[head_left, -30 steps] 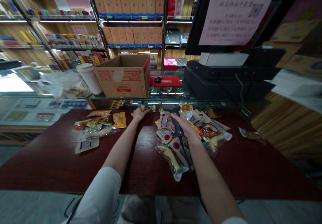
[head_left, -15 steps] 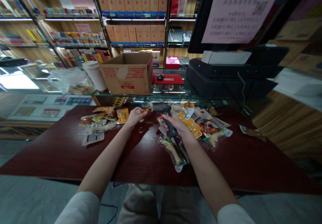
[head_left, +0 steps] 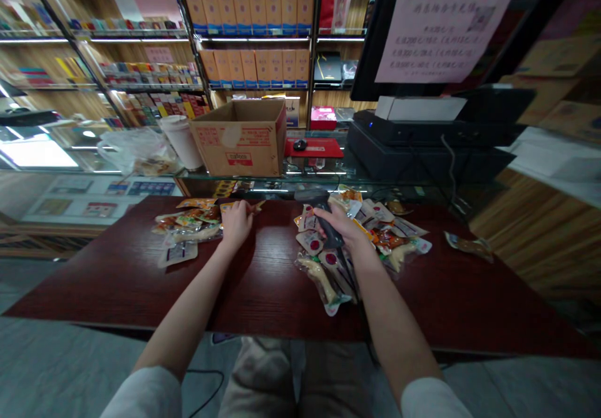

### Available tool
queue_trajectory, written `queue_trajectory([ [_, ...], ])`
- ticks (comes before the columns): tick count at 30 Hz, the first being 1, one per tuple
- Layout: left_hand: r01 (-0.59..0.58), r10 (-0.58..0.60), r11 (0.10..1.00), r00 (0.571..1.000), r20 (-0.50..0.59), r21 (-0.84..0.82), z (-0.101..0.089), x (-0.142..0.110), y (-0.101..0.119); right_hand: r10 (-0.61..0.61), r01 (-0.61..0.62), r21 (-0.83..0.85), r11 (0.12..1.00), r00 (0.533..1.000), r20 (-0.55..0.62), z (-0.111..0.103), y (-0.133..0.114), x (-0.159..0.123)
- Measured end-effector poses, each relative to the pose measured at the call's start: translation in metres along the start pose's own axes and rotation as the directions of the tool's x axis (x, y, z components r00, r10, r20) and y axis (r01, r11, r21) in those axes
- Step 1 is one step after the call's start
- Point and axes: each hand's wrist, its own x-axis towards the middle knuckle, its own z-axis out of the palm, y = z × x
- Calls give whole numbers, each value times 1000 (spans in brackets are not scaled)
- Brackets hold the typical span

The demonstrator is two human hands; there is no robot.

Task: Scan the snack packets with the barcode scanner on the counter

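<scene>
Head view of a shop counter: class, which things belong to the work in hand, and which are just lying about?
Belonging: right hand, black handheld barcode scanner, left hand, clear plastic snack packets in two piles.

Lying about: brown cardboard box, white paper cup, black mouse on red mat.

The table (head_left: 263, 293) has a dark red wood-grain top and stands before a glass counter (head_left: 323, 177). On the counter, from left to right, are a plastic bag (head_left: 134, 152), a white cup (head_left: 181, 142) just beside it, an open cardboard box (head_left: 238, 146), and a red mat (head_left: 313, 147) carrying a black mouse (head_left: 299, 145). Further right sits a black till (head_left: 399, 149) with a white box (head_left: 420, 108) on top. A pink notice (head_left: 444, 33) with a QR code hangs before a black monitor (head_left: 370, 49). Metal shelves (head_left: 248, 39) at the rear hold rows of orange boxes (head_left: 248, 8) with blue bases.
</scene>
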Motion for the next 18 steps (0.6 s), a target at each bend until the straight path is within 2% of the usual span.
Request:
queue_trajectory([
  [2, -45, 52, 966, 999, -18, 254, -6, -3, -16, -13, 13, -6, 1000, 999, -39, -22, -7, -7],
  [4, -92, 91, 920, 996, 21, 382, -8, -5, -34, -20, 21, 9, 1000, 997, -76, -44, -9, -13],
  [6, -113, 110, 894, 993, 33, 433, -5, -4, -50, -2, 4, 31, 999, 996, -85, -63, -5, -19],
  [8, -57, 57, 897, 998, 14, 439, -2, -1, -61, 10, -5, 61, 998, 996, -87, -78, 2, -23],
  [10, 13, -17, 907, 1000, 5, 421, 1, 3, -61, 1, 9, 105, 994, 996, -93, -88, 10, -25],
  [12, 23, -24, 921, 1000, -2, 388, 5, 7, -49, -25, 43, 168, 985, 994, -106, -94, 16, -25],
  [15, -87, 90, 964, 996, 1, 251, 16, 10, -5, -27, 50, 224, 973, 994, -104, -99, 21, -22],
  [17, -142, 136, 989, 982, 131, 37, 31, 11, 34, -13, 32, 217, 976, 996, -90, -101, 23, -19],
  [18, -120, 135, 990, 966, 222, -78, 40, 11, 53, -16, 35, 211, 977, 996, -91, -101, 24, -19],
])
